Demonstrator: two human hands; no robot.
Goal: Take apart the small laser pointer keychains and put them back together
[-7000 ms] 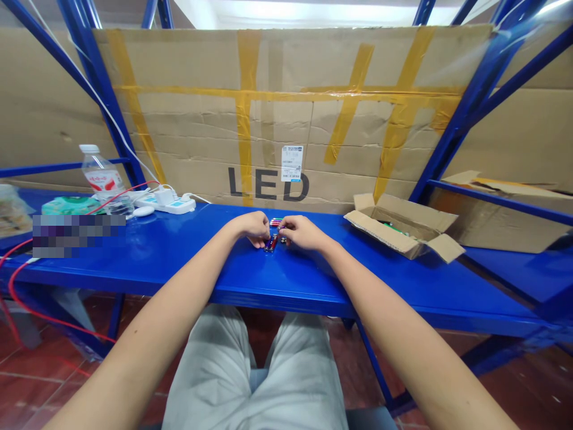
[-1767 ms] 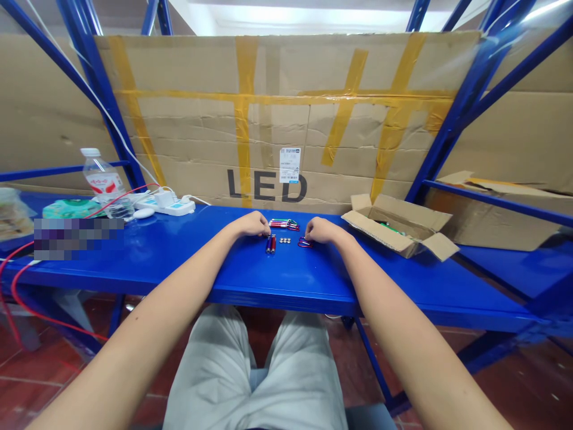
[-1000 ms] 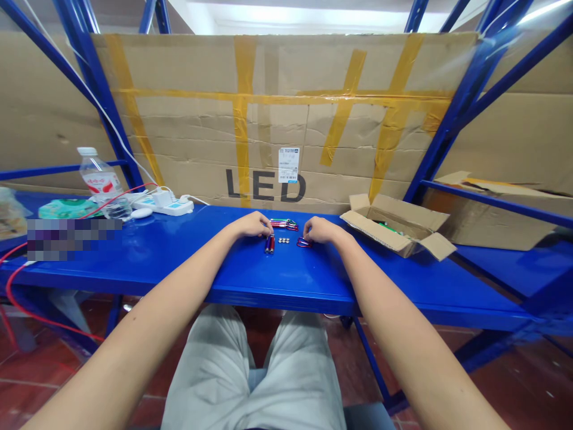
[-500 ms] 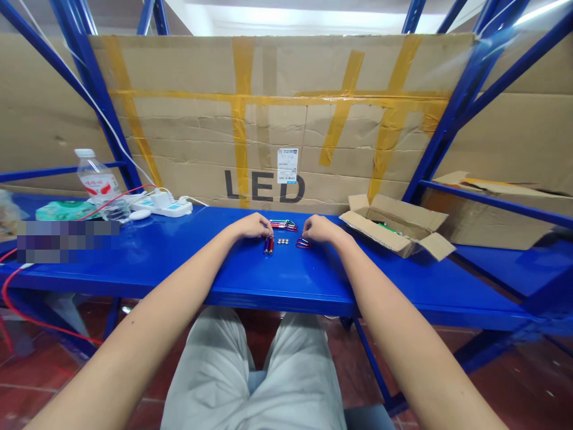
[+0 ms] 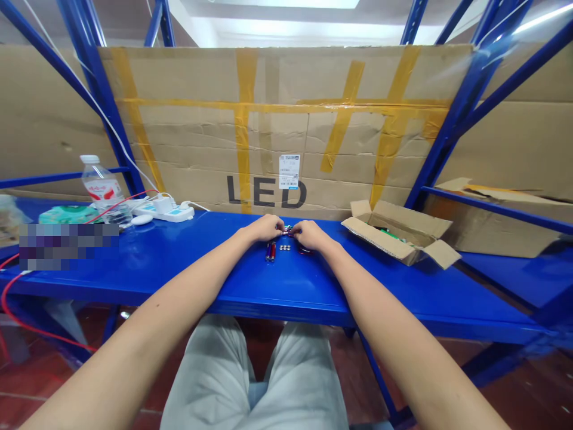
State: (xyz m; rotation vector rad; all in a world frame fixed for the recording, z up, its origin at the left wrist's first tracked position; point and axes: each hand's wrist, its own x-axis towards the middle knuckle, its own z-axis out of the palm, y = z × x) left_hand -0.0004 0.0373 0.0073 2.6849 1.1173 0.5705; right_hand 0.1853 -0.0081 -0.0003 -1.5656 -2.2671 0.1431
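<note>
My left hand [image 5: 268, 227] and my right hand [image 5: 308, 233] meet at a small cluster of shiny metal pieces [image 5: 287, 231] at the back of the table. The fingertips of both are closed at these pieces and largely cover them; what exactly each pinches is too small to tell. Just in front of my left hand, a blue tube [image 5: 268, 252] and a red tube [image 5: 273, 252] lie side by side. Several small silver button cells [image 5: 285, 248] sit in a group to their right. A red carabiner-like clip [image 5: 306, 251] shows partly under my right hand.
An opened cardboard box [image 5: 398, 233] holding green items stands at right. A power strip [image 5: 165, 210], a plastic bottle [image 5: 102, 191] and a green packet [image 5: 67, 215] are at left. Behind the blue table [image 5: 286, 286] rises a large taped carton [image 5: 188, 137]; blue rack posts flank it.
Both hands have moved inward and together. My left hand has left the two tubes, my right hand the clip, and their fingertips are now at the cluster behind. The view has tilted slightly up.
</note>
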